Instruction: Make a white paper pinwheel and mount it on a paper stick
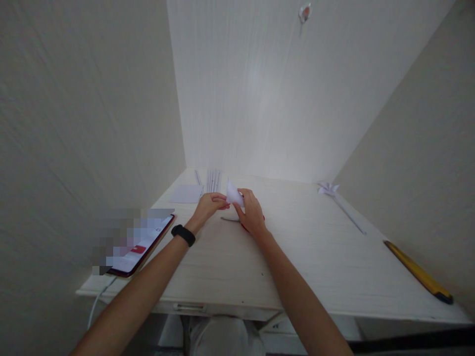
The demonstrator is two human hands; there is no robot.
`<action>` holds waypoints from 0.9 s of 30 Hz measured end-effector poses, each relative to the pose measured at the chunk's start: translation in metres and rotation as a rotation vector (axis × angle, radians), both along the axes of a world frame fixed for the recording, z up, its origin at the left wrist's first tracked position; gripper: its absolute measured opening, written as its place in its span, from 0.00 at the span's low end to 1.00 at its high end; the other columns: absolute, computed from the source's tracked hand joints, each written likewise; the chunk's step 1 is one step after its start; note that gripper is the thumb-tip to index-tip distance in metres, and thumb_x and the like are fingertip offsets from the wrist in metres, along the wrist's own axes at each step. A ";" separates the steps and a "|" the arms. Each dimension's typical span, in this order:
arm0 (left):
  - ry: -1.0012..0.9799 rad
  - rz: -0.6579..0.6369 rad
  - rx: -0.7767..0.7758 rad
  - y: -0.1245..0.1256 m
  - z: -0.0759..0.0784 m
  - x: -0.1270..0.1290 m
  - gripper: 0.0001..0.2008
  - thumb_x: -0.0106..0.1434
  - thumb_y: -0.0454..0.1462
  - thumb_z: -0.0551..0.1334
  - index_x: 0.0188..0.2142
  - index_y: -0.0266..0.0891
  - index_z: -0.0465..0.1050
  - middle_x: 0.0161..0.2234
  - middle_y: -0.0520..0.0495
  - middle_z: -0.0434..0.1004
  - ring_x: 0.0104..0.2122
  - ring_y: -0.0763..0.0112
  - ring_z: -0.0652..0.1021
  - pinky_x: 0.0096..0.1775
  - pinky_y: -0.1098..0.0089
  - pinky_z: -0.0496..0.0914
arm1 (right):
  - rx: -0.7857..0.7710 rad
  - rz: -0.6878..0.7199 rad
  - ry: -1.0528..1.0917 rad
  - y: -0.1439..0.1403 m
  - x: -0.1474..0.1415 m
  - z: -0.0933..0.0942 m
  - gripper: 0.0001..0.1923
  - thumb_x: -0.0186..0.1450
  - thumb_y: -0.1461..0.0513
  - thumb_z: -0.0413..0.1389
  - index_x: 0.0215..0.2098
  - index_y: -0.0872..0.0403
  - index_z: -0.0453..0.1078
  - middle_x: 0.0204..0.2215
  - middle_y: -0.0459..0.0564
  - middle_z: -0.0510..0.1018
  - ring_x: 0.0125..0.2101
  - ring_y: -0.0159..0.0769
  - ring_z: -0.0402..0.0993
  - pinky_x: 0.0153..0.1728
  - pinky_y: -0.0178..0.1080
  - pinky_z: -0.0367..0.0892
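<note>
Head view.
Item: white paper piece (233, 192), curved, raised above the middle of the white table (304, 267).
Right hand (252, 211): thumb and fingers partly curled, closed about the paper's right side.
Left hand (211, 206): fingertips drawn close together at the paper's lower left edge; whether they grip it, cannot tell. Black wristband (183, 236) on this arm.
Below the right hand: slim grey tool (230, 218) with red parts, partly hidden.
Container: table drawer (218, 309), pushed in, slotted handle on its front; contents hidden.
Left side: white sheet (185, 194); row of thin white strips (213, 181) beyond it; phone (148, 244), screen lit, partly pixelated; white cable (97, 301) near it.
Right side: paper pinwheel (328, 189) on a white stick (349, 213); yellow cutter-like tool (417, 271) beside the wall.
</note>
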State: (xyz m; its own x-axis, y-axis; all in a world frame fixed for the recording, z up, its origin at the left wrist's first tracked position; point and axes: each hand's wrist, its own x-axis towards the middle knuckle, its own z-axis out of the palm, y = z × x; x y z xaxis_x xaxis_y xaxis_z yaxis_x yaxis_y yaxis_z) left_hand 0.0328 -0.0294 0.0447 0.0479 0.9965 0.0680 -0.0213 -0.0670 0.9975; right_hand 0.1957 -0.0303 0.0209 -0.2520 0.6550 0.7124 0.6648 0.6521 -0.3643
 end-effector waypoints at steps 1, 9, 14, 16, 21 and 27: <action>-0.003 0.019 0.002 0.000 0.000 -0.001 0.10 0.43 0.33 0.68 0.27 0.33 0.72 0.23 0.46 0.78 0.27 0.67 0.79 0.37 0.66 0.72 | -0.002 -0.005 0.007 0.000 0.000 0.000 0.20 0.66 0.57 0.47 0.53 0.57 0.59 0.47 0.59 0.69 0.47 0.44 0.65 0.46 0.45 0.64; -0.039 0.094 0.033 0.000 0.000 -0.004 0.14 0.42 0.36 0.70 0.29 0.32 0.72 0.25 0.45 0.78 0.28 0.67 0.78 0.36 0.67 0.71 | -0.022 -0.013 0.053 0.001 0.002 -0.003 0.20 0.66 0.57 0.46 0.54 0.59 0.59 0.47 0.60 0.70 0.46 0.43 0.67 0.48 0.46 0.64; -0.033 0.082 0.036 -0.001 0.001 -0.005 0.12 0.43 0.36 0.69 0.28 0.32 0.73 0.25 0.46 0.78 0.27 0.68 0.77 0.35 0.69 0.70 | -0.145 0.048 0.241 0.006 0.001 -0.007 0.21 0.64 0.57 0.50 0.53 0.58 0.60 0.44 0.58 0.72 0.45 0.41 0.69 0.48 0.44 0.64; -0.034 0.078 0.039 -0.002 0.002 -0.005 0.12 0.43 0.36 0.69 0.28 0.32 0.74 0.24 0.46 0.77 0.27 0.70 0.77 0.35 0.69 0.69 | -0.185 0.090 0.349 0.006 0.000 -0.007 0.21 0.63 0.57 0.52 0.52 0.58 0.61 0.42 0.56 0.73 0.43 0.39 0.70 0.47 0.42 0.64; -0.131 0.050 0.017 -0.005 0.005 -0.003 0.12 0.44 0.36 0.69 0.29 0.32 0.74 0.27 0.46 0.78 0.29 0.72 0.77 0.38 0.70 0.69 | -0.308 0.175 0.600 0.009 0.000 -0.006 0.24 0.59 0.55 0.55 0.51 0.55 0.60 0.43 0.55 0.71 0.43 0.37 0.70 0.43 0.40 0.67; -0.201 0.027 -0.032 -0.005 0.005 0.000 0.12 0.44 0.36 0.69 0.29 0.33 0.75 0.29 0.46 0.78 0.31 0.72 0.76 0.40 0.70 0.68 | -0.509 0.292 0.760 0.017 -0.001 -0.011 0.24 0.53 0.56 0.59 0.46 0.54 0.60 0.38 0.52 0.74 0.37 0.35 0.72 0.39 0.39 0.69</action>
State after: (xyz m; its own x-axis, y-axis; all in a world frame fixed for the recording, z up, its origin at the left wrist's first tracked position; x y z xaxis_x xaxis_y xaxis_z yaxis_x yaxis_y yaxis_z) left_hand 0.0324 -0.0346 0.0501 0.0094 0.9991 0.0420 -0.2185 -0.0389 0.9751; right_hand 0.1944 -0.0133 0.0101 -0.0423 0.9155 0.4001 -0.0291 0.3991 -0.9164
